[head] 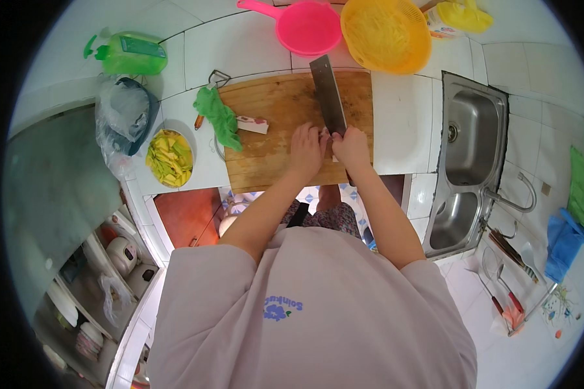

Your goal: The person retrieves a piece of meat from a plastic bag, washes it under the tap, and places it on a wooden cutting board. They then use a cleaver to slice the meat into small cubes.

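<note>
A wooden cutting board lies on the white tiled counter in front of me. My right hand is closed on a cleaver, whose broad blade points away from me over the board. My left hand is beside the blade, its fingertips on a small piece of what looks like meat, mostly hidden by the fingers. Another pale piece with reddish streaks, perhaps fatty meat, lies at the board's left. Next to it, a crumpled green cloth overlaps the board's left edge.
A bowl of cut yellow-green vegetable pieces stands at left, near a plastic-covered blue basin. Behind the board are a pink strainer and a yellow basket. A green pump bottle stands back left; a steel double sink is at right.
</note>
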Demonstrator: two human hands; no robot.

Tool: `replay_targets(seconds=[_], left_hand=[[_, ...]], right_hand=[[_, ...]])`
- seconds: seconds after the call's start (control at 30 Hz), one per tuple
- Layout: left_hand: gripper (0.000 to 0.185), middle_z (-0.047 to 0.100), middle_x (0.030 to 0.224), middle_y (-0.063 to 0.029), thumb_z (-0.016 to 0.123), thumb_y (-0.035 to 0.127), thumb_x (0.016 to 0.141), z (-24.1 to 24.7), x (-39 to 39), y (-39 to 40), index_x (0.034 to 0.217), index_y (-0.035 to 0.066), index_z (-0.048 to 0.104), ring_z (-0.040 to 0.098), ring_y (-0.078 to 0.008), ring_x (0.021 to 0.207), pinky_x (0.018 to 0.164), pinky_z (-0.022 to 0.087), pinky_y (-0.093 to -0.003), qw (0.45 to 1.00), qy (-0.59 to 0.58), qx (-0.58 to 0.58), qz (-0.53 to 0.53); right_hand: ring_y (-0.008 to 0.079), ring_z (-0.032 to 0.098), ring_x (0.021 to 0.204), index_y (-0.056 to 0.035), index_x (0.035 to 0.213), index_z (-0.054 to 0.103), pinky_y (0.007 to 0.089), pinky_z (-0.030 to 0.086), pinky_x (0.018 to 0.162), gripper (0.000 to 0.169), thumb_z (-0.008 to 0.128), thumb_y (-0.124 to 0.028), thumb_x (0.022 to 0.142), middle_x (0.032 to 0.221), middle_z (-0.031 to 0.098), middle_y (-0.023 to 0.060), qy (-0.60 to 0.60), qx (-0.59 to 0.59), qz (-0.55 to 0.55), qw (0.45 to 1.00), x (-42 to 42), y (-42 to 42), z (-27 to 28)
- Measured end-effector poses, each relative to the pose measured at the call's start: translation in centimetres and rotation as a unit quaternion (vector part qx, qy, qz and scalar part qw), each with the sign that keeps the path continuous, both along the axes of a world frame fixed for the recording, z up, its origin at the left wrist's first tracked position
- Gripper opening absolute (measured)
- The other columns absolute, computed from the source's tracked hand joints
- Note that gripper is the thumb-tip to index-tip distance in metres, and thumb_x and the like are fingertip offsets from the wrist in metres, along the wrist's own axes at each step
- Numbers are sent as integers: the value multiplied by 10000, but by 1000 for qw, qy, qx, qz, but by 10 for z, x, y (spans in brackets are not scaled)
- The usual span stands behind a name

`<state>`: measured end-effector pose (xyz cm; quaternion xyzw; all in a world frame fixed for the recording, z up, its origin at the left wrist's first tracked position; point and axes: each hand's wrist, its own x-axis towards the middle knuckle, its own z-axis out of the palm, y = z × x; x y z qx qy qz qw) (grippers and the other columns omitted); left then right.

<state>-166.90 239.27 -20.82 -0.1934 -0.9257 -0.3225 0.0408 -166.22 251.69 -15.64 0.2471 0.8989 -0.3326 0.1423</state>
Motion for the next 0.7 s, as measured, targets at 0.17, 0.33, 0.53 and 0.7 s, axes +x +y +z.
replay_targets(seconds=[0.17, 0.33, 0.53, 0.7], left_hand=[[250, 506, 943, -208, 542, 93, 812, 9, 65, -1, 1011, -41, 472, 492, -349, 870, 760, 409, -409, 978, -170, 93, 75], [259, 519, 973, -216, 481, 3, 808, -21, 106, 43, 1057, -64, 455, 517, -332, 892, 777, 423, -386, 893, -303, 285, 174], [313, 528, 986, -200, 504, 13, 786, -27, 108, 58, 1091, -40, 462, 521, -347, 922, 791, 434, -386, 811, -414, 374, 176], [383, 536, 1013, -170, 603, 115, 762, 29, 46, 6, 1108, -1, 487, 503, -357, 957, 818, 429, -398, 990, -32, 59, 125]], right_hand=[[408, 600, 786, 47, 812, 609, 452, 479, 703, 247, 599, -195, 766, 795, 606, 265, -71, -105, -43, 991, 1, 22, -24], [419, 592, 806, 46, 831, 604, 458, 472, 708, 248, 606, -192, 762, 813, 604, 269, -94, -73, -2, 993, -11, 14, 11], [414, 591, 820, 43, 855, 596, 464, 470, 719, 250, 601, -190, 764, 815, 609, 262, -76, -37, 22, 996, -9, 14, 0], [401, 598, 831, 38, 861, 590, 466, 478, 723, 245, 574, -193, 780, 835, 612, 256, -69, -31, 15, 997, -6, 10, 7]])
